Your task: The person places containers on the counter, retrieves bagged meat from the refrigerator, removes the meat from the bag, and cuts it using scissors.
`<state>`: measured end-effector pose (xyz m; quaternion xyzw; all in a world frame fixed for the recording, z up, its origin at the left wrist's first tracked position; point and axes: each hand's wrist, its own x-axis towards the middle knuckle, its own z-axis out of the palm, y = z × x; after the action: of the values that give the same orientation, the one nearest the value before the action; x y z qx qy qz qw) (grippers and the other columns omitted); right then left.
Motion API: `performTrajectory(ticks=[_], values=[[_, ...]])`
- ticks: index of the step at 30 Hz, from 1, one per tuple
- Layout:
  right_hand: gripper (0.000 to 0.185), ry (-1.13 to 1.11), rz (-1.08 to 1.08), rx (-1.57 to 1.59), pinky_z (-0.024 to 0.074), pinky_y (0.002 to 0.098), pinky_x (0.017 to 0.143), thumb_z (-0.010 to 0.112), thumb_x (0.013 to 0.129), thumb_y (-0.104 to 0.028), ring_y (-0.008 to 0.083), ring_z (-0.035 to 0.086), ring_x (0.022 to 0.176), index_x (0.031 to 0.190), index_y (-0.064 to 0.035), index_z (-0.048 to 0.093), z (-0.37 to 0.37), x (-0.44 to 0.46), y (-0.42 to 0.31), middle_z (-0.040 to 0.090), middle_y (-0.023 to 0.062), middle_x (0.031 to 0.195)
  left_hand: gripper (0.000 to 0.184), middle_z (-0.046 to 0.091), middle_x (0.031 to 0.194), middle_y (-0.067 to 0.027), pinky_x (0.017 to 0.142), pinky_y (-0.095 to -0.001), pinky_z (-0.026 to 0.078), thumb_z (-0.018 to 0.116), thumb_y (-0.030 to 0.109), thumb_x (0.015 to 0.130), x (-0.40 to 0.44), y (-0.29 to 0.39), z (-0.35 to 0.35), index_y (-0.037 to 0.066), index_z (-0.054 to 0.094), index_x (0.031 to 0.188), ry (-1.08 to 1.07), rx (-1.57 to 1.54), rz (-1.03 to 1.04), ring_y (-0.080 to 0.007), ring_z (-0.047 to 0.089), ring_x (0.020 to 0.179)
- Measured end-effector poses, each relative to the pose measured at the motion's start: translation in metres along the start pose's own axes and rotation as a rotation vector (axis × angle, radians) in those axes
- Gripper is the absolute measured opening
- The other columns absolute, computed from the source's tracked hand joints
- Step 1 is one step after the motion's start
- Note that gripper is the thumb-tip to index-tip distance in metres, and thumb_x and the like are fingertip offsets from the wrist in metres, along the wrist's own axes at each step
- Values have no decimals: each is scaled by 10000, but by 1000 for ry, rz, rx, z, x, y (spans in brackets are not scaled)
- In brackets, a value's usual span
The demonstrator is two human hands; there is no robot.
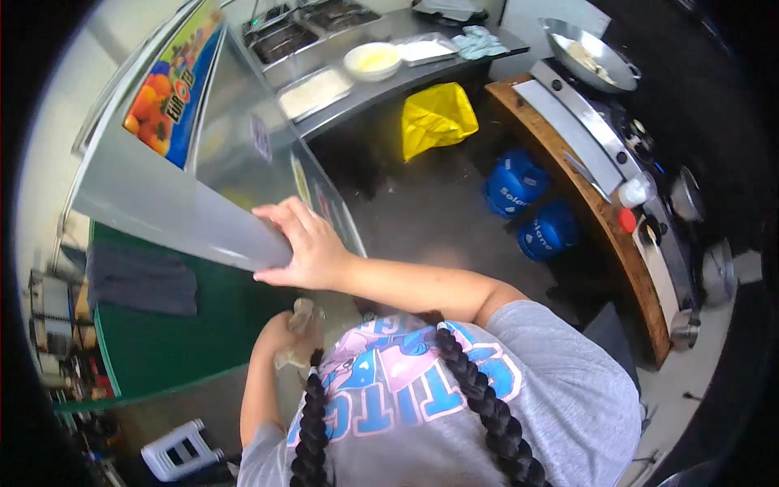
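My right hand (307,247) is wrapped around the near edge of a pale grey appliance door (191,207), which looks like a refrigerator or freezer door. The door slants across the left of the view, and a fruit-printed sticker (172,91) shows behind it. Lower down, in front of my shirt, my left hand (280,333) is closed around a small clear plastic bag (302,321). What the bag contains is too unclear to name.
A steel counter (357,101) carries a bowl (372,61) and trays. A yellow bag (438,119) hangs below it. Blue gas cylinders (516,182) stand under a wooden-edged stove counter (560,154) with a wok (591,57). A green table (154,349) and white stool (180,450) are left.
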<state>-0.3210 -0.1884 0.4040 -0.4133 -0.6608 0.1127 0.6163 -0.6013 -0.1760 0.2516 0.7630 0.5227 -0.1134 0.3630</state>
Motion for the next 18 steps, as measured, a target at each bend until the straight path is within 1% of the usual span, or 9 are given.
performTrajectory(ticks=[5,7,9,10,12,14,16,17,18], values=[[543,-267,179,59,528,359,783,792,796,-333,234,637,870,1251,-112,595,-6,-25,17,622,96,1037,473,691,996,-202,852,-408,502,797,237,703,-26,41,15,-3,644,1081,111,-160,40,-338,667,954],[549,-415,320,19,538,357,805,802,791,-339,220,644,909,1248,-107,606,-27,-62,53,657,121,1068,492,690,1014,-185,860,-399,500,796,232,717,-27,59,23,1,633,1120,105,-276,93,-310,666,959],[674,-482,749,56,513,361,924,801,810,-406,232,625,1071,1345,-92,535,-45,-121,96,647,132,1148,523,690,1025,-174,876,-381,503,798,217,715,-8,61,33,-1,621,1157,135,-317,134,-276,665,970],[803,-505,1029,181,479,376,993,834,766,-441,231,605,1157,1368,-26,502,-54,-145,113,621,177,1255,443,673,1041,-78,878,-328,501,767,96,758,-3,74,33,-2,620,1165,139,-425,144,-159,624,965],[764,-527,1162,302,448,378,1030,801,822,-406,214,578,1188,1393,-17,475,-67,-176,115,609,134,1286,484,656,1116,-53,911,-318,493,757,82,827,9,109,26,-5,557,1260,17,-688,260,-151,621,1006],[703,-364,1211,906,434,364,1041,755,880,-348,210,583,1184,1433,-43,446,-82,-190,100,592,113,1316,439,655,1116,-49,909,-304,487,739,193,888,9,161,11,7,565,1246,-84,-754,327,-139,617,1001],[593,-198,1171,891,453,372,1037,678,944,-277,218,583,1204,1441,-57,439,-101,-186,80,585,101,1338,463,662,1124,-59,895,-324,508,623,400,968,19,194,-1,30,574,1242,-225,-822,295,-148,633,1003],[533,-87,1193,1133,488,382,990,643,963,-255,204,600,1174,1423,-58,460,-115,-182,71,598,100,1320,603,670,1121,-74,854,-347,542,459,589,991,6,222,-10,53,579,1240,-364,-1115,253,-180,657,1000],[476,32,1193,1376,523,392,944,608,981,-233,190,617,1145,1405,-59,480,-128,-180,68,611,100,1303,655,675,1120,-84,801,-362,568,393,634,991,16,228,-17,58,568,1250,-541,-1182,300,-202,672,994]])
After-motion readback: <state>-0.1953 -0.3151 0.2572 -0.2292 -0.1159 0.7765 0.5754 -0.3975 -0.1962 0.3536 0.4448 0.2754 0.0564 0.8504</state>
